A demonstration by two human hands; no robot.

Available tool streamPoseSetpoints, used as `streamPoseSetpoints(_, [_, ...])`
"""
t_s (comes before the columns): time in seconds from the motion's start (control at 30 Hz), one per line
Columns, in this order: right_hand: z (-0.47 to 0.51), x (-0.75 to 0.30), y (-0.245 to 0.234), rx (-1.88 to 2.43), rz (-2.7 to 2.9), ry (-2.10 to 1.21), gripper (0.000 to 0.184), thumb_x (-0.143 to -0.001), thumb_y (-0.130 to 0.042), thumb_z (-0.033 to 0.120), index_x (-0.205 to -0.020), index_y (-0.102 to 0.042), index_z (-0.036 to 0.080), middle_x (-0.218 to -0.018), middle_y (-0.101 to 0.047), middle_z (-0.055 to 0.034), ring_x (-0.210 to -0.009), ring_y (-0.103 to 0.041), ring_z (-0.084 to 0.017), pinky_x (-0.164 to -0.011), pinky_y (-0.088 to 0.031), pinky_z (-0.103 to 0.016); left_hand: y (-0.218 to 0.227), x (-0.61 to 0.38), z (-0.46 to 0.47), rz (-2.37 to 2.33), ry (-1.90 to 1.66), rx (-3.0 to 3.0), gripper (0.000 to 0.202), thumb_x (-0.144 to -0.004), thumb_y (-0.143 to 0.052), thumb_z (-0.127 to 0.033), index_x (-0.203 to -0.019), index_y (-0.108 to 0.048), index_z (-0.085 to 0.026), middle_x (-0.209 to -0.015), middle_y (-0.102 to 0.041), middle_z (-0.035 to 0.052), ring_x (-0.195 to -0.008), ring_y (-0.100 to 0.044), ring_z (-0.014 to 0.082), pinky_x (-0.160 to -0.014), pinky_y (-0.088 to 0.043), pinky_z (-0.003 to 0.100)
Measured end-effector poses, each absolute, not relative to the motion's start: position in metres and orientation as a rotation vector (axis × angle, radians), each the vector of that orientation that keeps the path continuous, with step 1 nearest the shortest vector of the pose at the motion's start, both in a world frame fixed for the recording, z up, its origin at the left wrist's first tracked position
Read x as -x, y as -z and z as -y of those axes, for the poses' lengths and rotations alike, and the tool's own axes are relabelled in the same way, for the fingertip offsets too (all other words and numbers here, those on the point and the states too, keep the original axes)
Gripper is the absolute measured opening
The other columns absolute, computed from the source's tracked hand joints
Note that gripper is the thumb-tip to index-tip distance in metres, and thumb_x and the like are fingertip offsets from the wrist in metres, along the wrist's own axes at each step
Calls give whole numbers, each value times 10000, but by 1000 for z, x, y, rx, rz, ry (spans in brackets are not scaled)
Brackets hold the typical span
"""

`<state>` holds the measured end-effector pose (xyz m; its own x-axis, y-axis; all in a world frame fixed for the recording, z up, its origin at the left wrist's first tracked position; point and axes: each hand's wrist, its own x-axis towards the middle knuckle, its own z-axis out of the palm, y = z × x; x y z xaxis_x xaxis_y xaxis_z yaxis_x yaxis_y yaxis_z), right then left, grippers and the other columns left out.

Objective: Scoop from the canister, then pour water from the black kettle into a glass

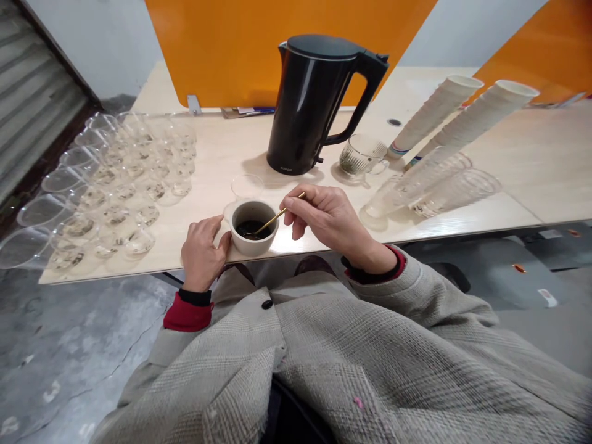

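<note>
Pale wood table (213, 160) in front of you, 2 orange panels (217, 55) rising at its back; 1 black kettle (300, 117) stands upright before the bigger one. Left of kettle: approx. 30 clear cups (95, 197), exact no. hard to get as they overlap, many w/ dark bits at the bottom. Right of kettle, just beside its handle: 1 glass cup (363, 154) w/ leaf-like bits inside. Farther right of kettle: 2 tilted stacks of paper cups (476, 123), & nearer you than those, 2 stacks of clear plastic cups (456, 191); can't tell qty per stack. Your 1 mug (254, 245) is in front & slightly left of kettle, at the table's near edge, w/ dark liquid (246, 227) in it. Your right hand (326, 216), in front of kettle, pinches 1 gold spoon (277, 217), its lower end in the liquid. Your left hand (202, 251), front-left of kettle, is half-curled at the mug's left side; can't tell if it's gripping.
</note>
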<state>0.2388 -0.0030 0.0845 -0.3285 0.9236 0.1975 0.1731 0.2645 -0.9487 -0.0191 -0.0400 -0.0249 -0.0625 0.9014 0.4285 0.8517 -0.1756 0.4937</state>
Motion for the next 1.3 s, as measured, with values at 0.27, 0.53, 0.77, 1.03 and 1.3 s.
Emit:
streamPoseSetpoints(0.27, [-6, -244, -89, 965, 1521, -1149, 343, -921, -807, 502, -789, -673, 216, -666, -712, 27, -463, -621, -91, -430, -481, -213, 25, 18, 40, -1970, -1072, -2106, 438, -1042, -539, -508, -1326, -731, -236, -1284, -785, 103, -1173, -649, 313, -1013, -523, 439])
streamPoseSetpoints(0.53, [-9, -249, -88, 955, 1523, -1069, 341, -972, -774, 517, -839, -671, 221, -699, -702, 27, -470, -625, -85, -431, -457, -208, 25, 19, 40, -1976, -1076, -2109, 435, -1042, -542, -503, -1323, -733, -232, -1276, -790, 100, -1166, -652, 315, -1001, -523, 434])
streamPoseSetpoints(0.77, [-7, -242, -77, 935, 1522, -1082, 389, -935, -794, 550, -791, -660, 215, -668, -690, 32, -473, -633, -90, -435, -485, -210, 25, 19, 40, -1973, -1074, -2108, 425, -1038, -550, -491, -1320, -734, -232, -1278, -788, 99, -1172, -650, 310, -1007, -520, 428])
streamPoseSetpoints(1.03, [-9, -244, -75, 904, 1428, -1087, 356, -942, -807, 535, -837, -675, 221, -685, -695, 33, -482, -628, -89, -455, -513, -212, 27, 19, 40, -1981, -1068, -2116, 436, -1033, -556, -475, -1328, -736, -210, -1276, -788, 110, -1158, -647, 312, -999, -519, 428])
streamPoseSetpoints(1.3, [-27, -248, -80, 823, 1343, -898, 381, -958, -776, 593, -867, -691, 233, -704, -693, 35, -483, -616, -85, -437, -500, -202, 26, 19, 41, -1990, -1046, -2145, 422, -1057, -535, -465, -1332, -730, -211, -1293, -790, 100, -1173, -661, 297, -1014, -525, 413])
